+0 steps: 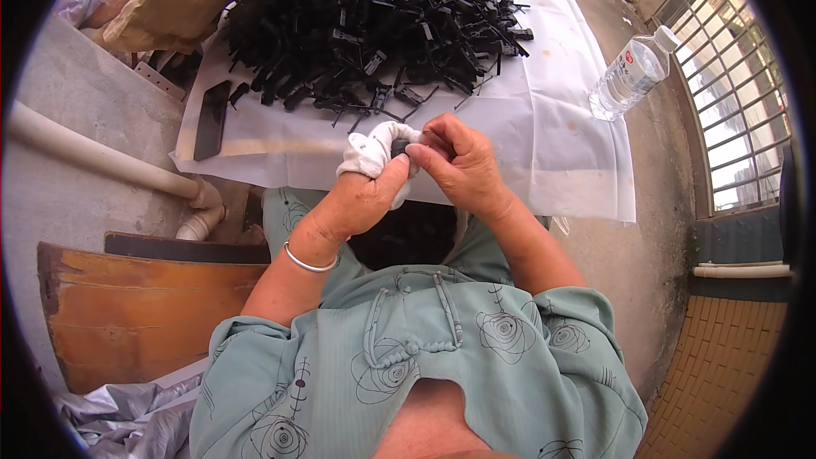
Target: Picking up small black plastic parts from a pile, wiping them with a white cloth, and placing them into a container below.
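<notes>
Over the near edge of the table, my two hands meet. My left hand point(364, 197), with a white cloth point(367, 153) bunched around its fingers, is closed on a small black plastic part point(399, 147). The thumb and fingers of my right hand point(466, 166) pinch at the same part from the right; the fingertips hide most of it. Just beyond lies a large heap of black plastic parts point(365, 25), some with thin stems sticking out. Below my hands, between my knees, is a dark round opening point(404, 234), perhaps a bucket; its contents cannot be made out.
A white sheet point(544, 174) covers the table. On it, a dark phone-like slab point(212, 121) lies left and a clear water bottle point(627, 76) stands right. Brown paper sacking point(174, 0) is at far left. A pipe point(102, 157) and wooden board point(144, 314) flank my left side.
</notes>
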